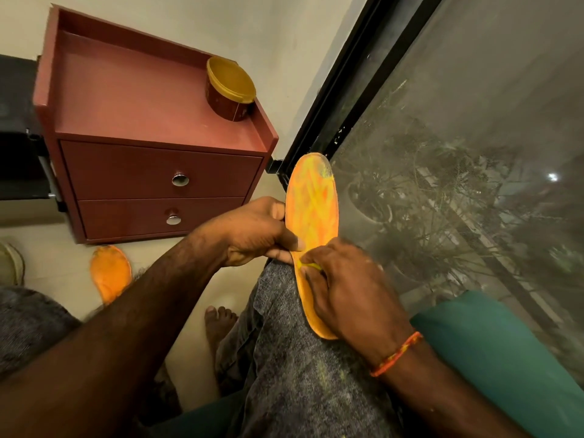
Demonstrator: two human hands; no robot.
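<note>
Because the orange insole (311, 210) lies along your raised knee (284, 343), heel end toward you and toe end in the air by the window screen (442, 153), the leg serves as your bench and both hands can do fine work. Your left hand (252, 232) grips the insole's left edge near the middle, thumb on the upper face and fingers curled behind, which likely keeps the thin sheet from flexing or sliding. Your right hand (344, 289) rests over the heel half and pinches a small yellow piece (311, 266) against the surface. Whether that is a peeling strip or a small tool I cannot tell. The yellow streaks on the toe half suggest the work runs along the face. 1 more insole (110, 273) lies on the floor beside the 2-drawer cabinet (142, 105), and a lidded tub (230, 90) stands on top of it.
</note>
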